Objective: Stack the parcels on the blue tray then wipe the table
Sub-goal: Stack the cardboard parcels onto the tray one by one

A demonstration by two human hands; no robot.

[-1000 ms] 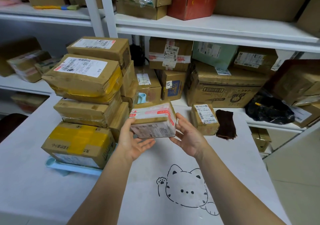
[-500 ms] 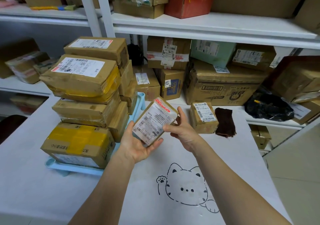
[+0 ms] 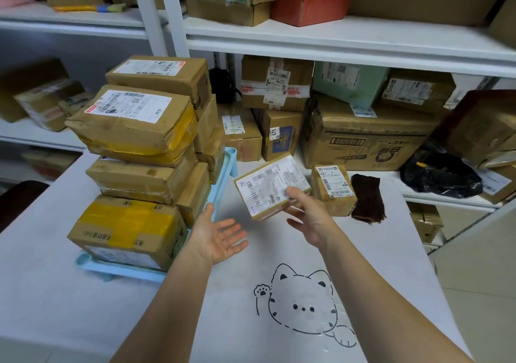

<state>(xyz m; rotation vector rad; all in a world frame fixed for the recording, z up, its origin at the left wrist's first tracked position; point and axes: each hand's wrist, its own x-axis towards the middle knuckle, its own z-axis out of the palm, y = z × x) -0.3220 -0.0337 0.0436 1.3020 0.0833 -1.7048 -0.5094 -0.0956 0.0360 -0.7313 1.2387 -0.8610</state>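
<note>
A person's two bare arms reach over a white tabletop (image 3: 83, 293) printed with a cartoon cat (image 3: 304, 307). The right hand (image 3: 310, 217) holds a small flat parcel (image 3: 269, 185) in the air, thumb on its white shipping label and fingers curled beneath its near right corner — a one-handed grip. The left hand (image 3: 220, 237) floats just below and left of the parcel, palm up, fingers relaxed and spread, holding nothing. The parcel is tilted, label facing up toward the camera; its long axis runs from lower left to upper right. The blue tray (image 3: 223, 178) lies to the parcel's left, its right rim just beside it, already carrying a tall stack of brown parcels (image 3: 139, 150). The placing move probably goes leftward, and the left hand is nearer the tray. Right of the held parcel, a small taped box (image 3: 332, 186) stands on the tabletop, with a dark brown cloth (image 3: 367, 199) beside it — likely for wiping.
</note>
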